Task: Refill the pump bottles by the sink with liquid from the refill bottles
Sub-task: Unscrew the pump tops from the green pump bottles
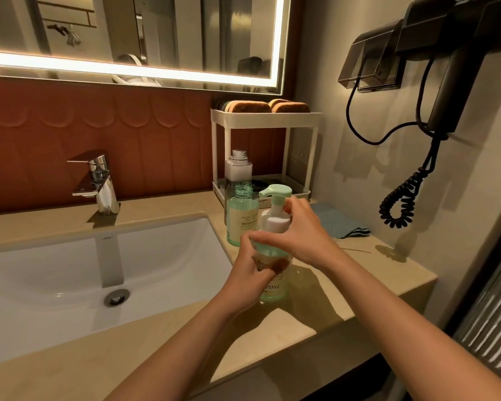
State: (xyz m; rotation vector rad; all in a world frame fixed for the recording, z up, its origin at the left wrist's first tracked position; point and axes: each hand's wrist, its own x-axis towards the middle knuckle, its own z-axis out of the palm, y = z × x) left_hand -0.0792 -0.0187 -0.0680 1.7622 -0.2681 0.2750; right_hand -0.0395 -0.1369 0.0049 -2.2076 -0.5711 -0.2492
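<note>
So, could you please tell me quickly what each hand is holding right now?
Left hand: closed around the body of the pump bottle.
Right hand: closed around the pump collar on top of that bottle.

Left hand (251, 267) and right hand (304, 230) both curled, seemingly gripping.

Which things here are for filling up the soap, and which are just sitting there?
For the job: pump bottle, held by left hand and right hand; open green bottle; open tall bottle.
Just lying about: sponges, cloth, hair dryer, tap.
</note>
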